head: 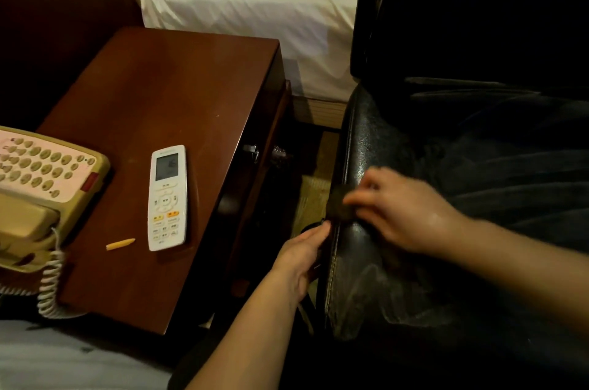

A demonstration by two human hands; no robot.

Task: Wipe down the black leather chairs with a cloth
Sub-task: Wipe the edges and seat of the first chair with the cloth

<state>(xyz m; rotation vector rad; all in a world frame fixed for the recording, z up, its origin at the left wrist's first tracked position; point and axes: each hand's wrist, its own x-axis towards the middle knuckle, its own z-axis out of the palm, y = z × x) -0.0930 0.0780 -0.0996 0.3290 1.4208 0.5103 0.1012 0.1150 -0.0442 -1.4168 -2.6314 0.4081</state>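
Writing: none legible. The remote control (168, 197) has a small grey display and white and orange buttons, markings too small to read. The telephone (38, 179) keypad labels are also unreadable.

Cloth (340, 206): small, dark, bunched piece lying on the left edge of the black leather chair (369, 147), right at the stitched seam that runs down the seat's side. It sits under the fingertips of the right hand (403, 214), at the hand's leading end, toward the nightstand side. Blurred; its exact outline against the dark leather is hard to separate.

Right hand: reaches in from the lower right across the seat, palm down, forearm angled over the cushion. Fingers bent down onto the cloth, thumb side toward the chair back; it grips the cloth and presses it against the leather. Hand is motion-blurred.

Left hand (302, 257): comes up from the bottom centre, in the gap between nightstand (165, 93) and chair. Fingers are curled round the outer side edge of the seat, just below and beside the cloth; fingertips nearly touch it. It holds the chair edge.

Chair: seat surface worn, with dull grey scuffed patches near the front left corner; backrest is in deep shadow.

Surroundings: dark red-brown wooden nightstand left of chair, carrying the remote control, the beige corded telephone with coiled cord at far left, and a small yellow stick-like object (120, 243) between them. Bed with white sheets (248, 7) behind the nightstand and beside the chair back.
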